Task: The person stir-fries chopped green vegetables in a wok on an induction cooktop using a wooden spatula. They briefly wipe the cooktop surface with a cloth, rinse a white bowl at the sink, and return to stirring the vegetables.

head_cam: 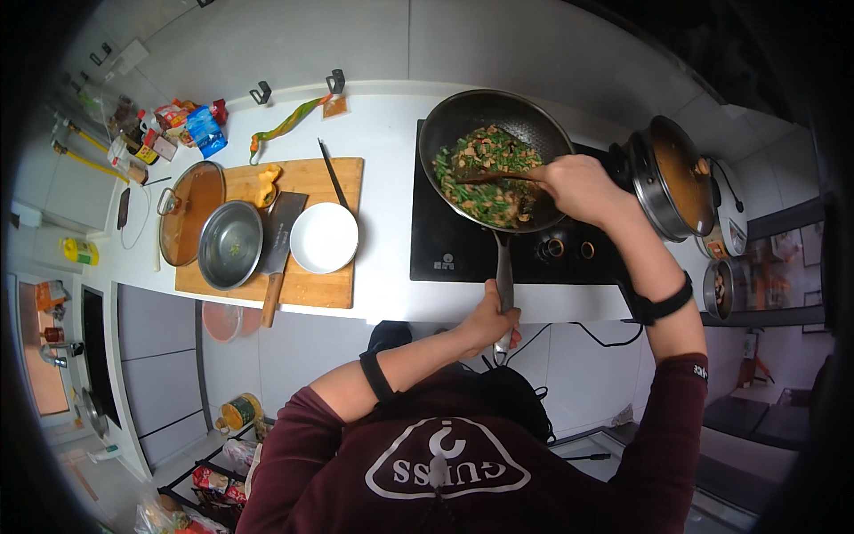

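Observation:
My left hand (494,325) grips the metal handle of a dark wok (544,120) on the black cooktop (434,247). Over the wok's right side, my right hand (577,187) is shut on a wooden spatula (494,177), whose blade is among the food. Chopped green vegetables with light brown pieces (490,150) lie in the wok, partly blurred near the blade. A white bowl (324,238), a cleaver (283,233), a steel bowl (231,245), black chopsticks (331,172) and a piece of yellow-orange vegetable (268,185) rest on the wooden cutting board (320,290).
A lidded steel pot (657,180) stands right of the wok, near my right forearm. Left of the board's middle leans a glass lid (193,213). Seasoning packets (205,130) lie at the back left. The cleaver's wooden handle juts over the counter's front edge.

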